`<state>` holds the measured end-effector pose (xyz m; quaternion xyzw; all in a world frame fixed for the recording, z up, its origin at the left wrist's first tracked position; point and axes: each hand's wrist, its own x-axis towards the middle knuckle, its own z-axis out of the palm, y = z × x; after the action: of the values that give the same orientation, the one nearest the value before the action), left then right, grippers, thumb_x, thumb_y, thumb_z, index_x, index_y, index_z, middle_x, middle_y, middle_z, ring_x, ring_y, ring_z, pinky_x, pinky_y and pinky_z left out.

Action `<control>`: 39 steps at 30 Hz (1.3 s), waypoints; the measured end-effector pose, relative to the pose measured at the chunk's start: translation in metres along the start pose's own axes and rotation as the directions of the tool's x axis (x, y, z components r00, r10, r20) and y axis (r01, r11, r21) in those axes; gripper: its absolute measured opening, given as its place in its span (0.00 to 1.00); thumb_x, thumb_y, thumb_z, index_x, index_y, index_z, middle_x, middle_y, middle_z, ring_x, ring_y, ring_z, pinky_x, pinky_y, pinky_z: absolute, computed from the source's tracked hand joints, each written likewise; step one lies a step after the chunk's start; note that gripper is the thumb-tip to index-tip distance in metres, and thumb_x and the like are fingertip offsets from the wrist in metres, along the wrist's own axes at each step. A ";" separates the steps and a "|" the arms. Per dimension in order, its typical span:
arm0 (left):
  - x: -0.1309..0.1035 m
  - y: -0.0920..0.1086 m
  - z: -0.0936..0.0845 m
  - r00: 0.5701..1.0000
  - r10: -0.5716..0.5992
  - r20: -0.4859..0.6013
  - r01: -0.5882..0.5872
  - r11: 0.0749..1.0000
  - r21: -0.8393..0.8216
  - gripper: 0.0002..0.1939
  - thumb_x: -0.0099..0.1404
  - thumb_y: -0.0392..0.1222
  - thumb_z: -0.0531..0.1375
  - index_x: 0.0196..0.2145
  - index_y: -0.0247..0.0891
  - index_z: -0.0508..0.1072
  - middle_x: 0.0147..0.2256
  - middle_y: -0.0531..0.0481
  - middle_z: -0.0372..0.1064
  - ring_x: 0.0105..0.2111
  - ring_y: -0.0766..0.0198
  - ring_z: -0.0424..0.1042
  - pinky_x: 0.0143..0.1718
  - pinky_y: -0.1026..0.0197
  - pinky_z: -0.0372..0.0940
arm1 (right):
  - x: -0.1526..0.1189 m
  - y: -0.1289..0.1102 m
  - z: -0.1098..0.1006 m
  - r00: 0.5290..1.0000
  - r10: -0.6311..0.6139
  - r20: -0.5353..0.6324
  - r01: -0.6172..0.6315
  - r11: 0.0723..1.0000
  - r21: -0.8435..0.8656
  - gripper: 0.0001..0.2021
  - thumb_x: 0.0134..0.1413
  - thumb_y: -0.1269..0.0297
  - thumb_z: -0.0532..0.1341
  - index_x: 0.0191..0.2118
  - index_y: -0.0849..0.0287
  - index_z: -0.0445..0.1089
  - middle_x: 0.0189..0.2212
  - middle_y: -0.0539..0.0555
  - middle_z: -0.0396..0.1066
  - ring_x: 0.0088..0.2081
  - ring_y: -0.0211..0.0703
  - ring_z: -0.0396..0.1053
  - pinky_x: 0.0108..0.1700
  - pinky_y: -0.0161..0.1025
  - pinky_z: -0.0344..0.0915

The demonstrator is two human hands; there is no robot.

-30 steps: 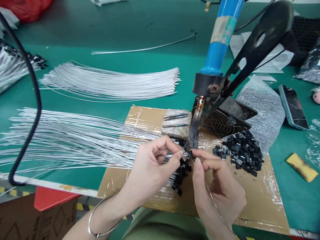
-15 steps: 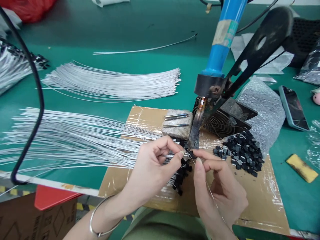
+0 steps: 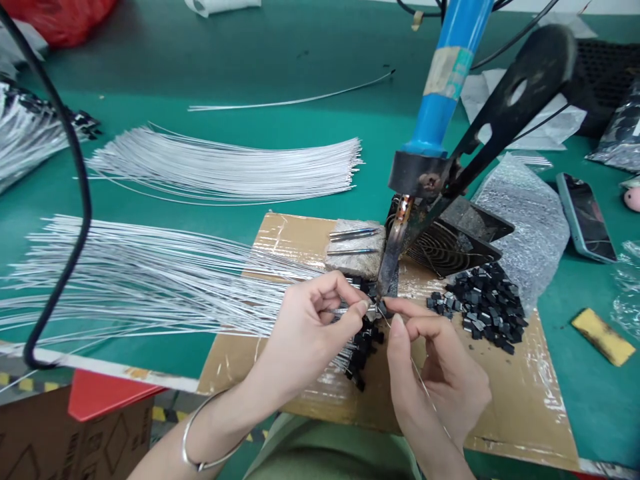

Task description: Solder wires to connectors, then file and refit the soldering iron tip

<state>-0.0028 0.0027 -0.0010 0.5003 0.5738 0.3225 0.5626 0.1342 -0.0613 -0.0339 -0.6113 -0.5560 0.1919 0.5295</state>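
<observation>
I see the left hand (image 3: 310, 327) with thumb and index finger pinching a small pale workpiece (image 3: 372, 308), mostly hidden at their tips. The right hand (image 3: 440, 373) pinches 1 thin, silver metal wire (image 3: 425, 390) between thumb and index finger; its upper end lies between the 2 sets of fingertips, just below the blue-handled soldering iron (image 3: 425, 120).

Hazards, in my judgement:
1. Burn: if I raise either hand, the fingertips could meet the dark metal tip (image 3: 390, 263).
2. Misalignment: a loose left pinch could let the workpiece turn.
3. Buckling: overly fast feed from the right fingers could bend the wire.

Containers: beyond and right of the right fingers, a crumpled, translucent plastic bag (image 3: 525, 220); contents not discernible. Farther right, a clear plastic bag (image 3: 620, 137) appears to hold dark items. Far beyond the left fingers, a red plastic bag (image 3: 65, 20); contents unseen. Small, black, rectangular pieces (image 3: 493, 303) lie loose, uncontained, right of the right fingers.
</observation>
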 end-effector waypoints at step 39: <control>0.002 0.000 0.001 1.000 -0.009 -0.009 0.009 1.000 -0.028 0.12 0.55 0.46 0.65 0.24 0.34 0.72 0.26 0.47 0.74 0.25 0.67 0.66 0.25 0.66 0.59 | 0.000 -0.002 0.003 1.000 0.019 -0.023 -0.018 0.999 0.035 0.07 0.62 0.73 0.64 0.34 0.57 0.67 0.44 0.51 0.80 0.43 0.35 0.79 0.47 0.29 0.71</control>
<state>-0.0019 0.0047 -0.0019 0.4883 0.5741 0.3301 0.5684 0.1307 -0.0602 -0.0338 -0.6091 -0.5408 0.1994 0.5448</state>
